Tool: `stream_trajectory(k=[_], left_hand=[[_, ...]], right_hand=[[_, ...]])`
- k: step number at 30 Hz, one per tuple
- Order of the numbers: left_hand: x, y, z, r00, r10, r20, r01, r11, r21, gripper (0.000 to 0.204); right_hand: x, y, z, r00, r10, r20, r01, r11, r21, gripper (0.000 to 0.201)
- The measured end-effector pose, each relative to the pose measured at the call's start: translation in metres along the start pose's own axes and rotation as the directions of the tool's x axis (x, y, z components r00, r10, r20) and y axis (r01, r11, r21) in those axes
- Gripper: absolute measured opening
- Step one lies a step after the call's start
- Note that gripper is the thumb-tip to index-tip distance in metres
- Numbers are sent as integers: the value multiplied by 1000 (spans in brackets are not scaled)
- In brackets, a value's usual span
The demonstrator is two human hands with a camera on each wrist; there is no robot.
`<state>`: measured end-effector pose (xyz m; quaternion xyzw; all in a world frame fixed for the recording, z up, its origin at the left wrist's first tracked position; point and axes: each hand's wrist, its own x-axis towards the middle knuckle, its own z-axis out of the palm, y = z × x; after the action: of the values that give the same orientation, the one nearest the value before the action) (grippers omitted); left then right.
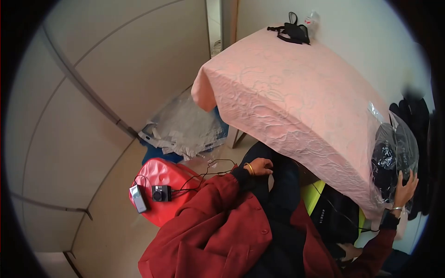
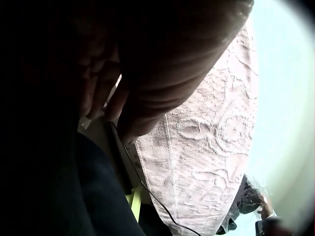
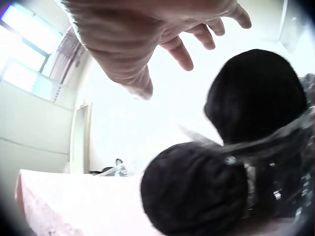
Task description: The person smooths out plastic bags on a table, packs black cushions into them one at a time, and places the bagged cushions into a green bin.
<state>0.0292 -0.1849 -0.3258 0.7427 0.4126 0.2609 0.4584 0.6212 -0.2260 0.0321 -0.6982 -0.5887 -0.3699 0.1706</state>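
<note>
My right hand (image 1: 405, 189) is at the table's right end, against a clear plastic bag (image 1: 376, 139) with black, rounded cloth-like items (image 1: 384, 162) inside. In the right wrist view its fingers (image 3: 179, 53) are spread above two black rounded ends (image 3: 194, 189). My left hand (image 1: 261, 167) rests by my knee, below the table edge, its fingers loosely bent and nothing seen in them. The left wrist view shows this hand (image 2: 147, 73) dark against the light, with a thin black cable (image 2: 165, 209) running past behind its fingertips.
A pink patterned cloth (image 1: 296, 92) covers the table. At its far end lie a black strapped item (image 1: 294, 33) and a clear bottle (image 1: 312, 21). A red stool (image 1: 162, 213) on my left bears a small black camera (image 1: 161, 193) and a grey device (image 1: 137, 199). Plastic wrapping (image 1: 185, 125) lies beyond.
</note>
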Motion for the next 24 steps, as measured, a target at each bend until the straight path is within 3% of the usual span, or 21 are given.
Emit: stream_trajectory(k=[2, 3, 6, 8, 10, 13, 14, 17, 18, 21, 22, 24], left_hand=[[2, 1, 4, 1000, -19, -3, 18, 1000, -18, 37], [3, -1, 4, 1000, -20, -14, 19, 998, -60, 37], [4, -3, 7, 999, -17, -35, 12, 990, -142, 39], [3, 4, 8, 999, -12, -40, 0, 961, -278, 35], [7, 4, 10, 999, -15, -52, -5, 933, -360, 33], [8, -12, 13, 998, -54, 36, 64, 706, -705, 29], [2, -10, 10, 997, -72, 33, 73, 688, -722, 29], [-7, -13, -6, 975, -220, 21, 83, 273, -958, 23], [-9, -22, -13, 972, -233, 17, 78, 256, -964, 23], [-14, -79, -20, 847, -530, -47, -203, -241, -949, 21], [-16, -106, -19, 835, -548, -45, -222, -260, -940, 21], [-21, -161, -15, 563, -807, 176, -311, -405, -860, 18]], right_hand=[[-8, -43, -15, 954, -219, -207, 217, 976, -35, 51], [-14, -72, -22, 952, -231, -203, 229, 973, -32, 51], [-30, -172, -38, 943, -327, -61, 331, 901, 281, 56], [-39, -225, -47, 930, -367, -16, 349, 868, 353, 57], [-42, -269, -51, 890, -441, 114, 293, 747, 597, 60], [-38, -318, -49, 835, -528, 155, 286, 656, 698, 65], [-37, -333, -46, 808, -564, 170, 269, 611, 744, 67], [-27, -372, -40, 757, -623, 196, 275, 576, 770, 68], [-22, -383, -36, 739, -644, 198, 279, 560, 780, 69], [0, -409, -12, 689, -697, 196, 342, 553, 760, 75], [6, -419, -3, 668, -718, 194, 374, 550, 747, 78], [14, -438, 13, 610, -763, 213, 423, 541, 727, 81]])
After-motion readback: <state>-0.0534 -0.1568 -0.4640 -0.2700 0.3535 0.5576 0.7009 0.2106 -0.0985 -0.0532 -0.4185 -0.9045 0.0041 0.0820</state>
